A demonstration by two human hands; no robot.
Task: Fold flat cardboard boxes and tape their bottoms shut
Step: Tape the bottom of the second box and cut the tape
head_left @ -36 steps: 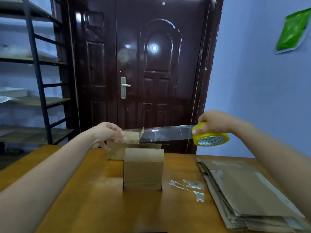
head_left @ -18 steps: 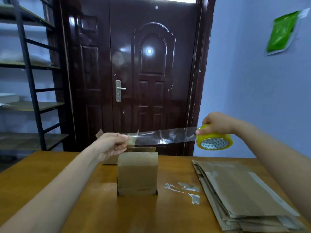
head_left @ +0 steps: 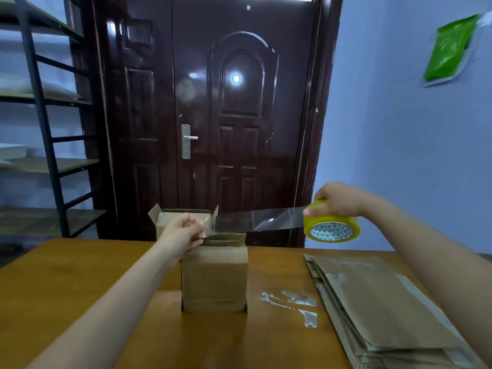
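**Clear Tape Stretched Over a Folded Box, Ready to Seal**

A metal shelving rack (head_left: pixel 50 145) stands at far left, its contents blurred. On the wooden table (head_left: pixel 80 283), a person's left hand (head_left: pixel 183 233) pinches the free end of a strip of clear tape (head_left: pixel 255 222) between thumb and curled fingers, just above the upturned flaps of a small cardboard box (head_left: pixel 214 278). The box stands with its closed bottom flaps facing up, apparently so the seam can be taped. A second box (head_left: pixel 183 217), flaps open, sits behind it, partly hidden by the hand. The strip runs taut across to a yellow tape roll (head_left: pixel 331 229), which the right hand (head_left: pixel 338 199) grips from above, fingers wrapped around its rim; held apart like this, the hands likely keep the tape flat for laying down. Scraps of tape residue (head_left: pixel 292 304) mark the tabletop. At right, a stack of flat cardboard boxes (head_left: pixel 383 312) waits, its near corner cut off by the frame. Whether the strip touches the box yet cannot be told.
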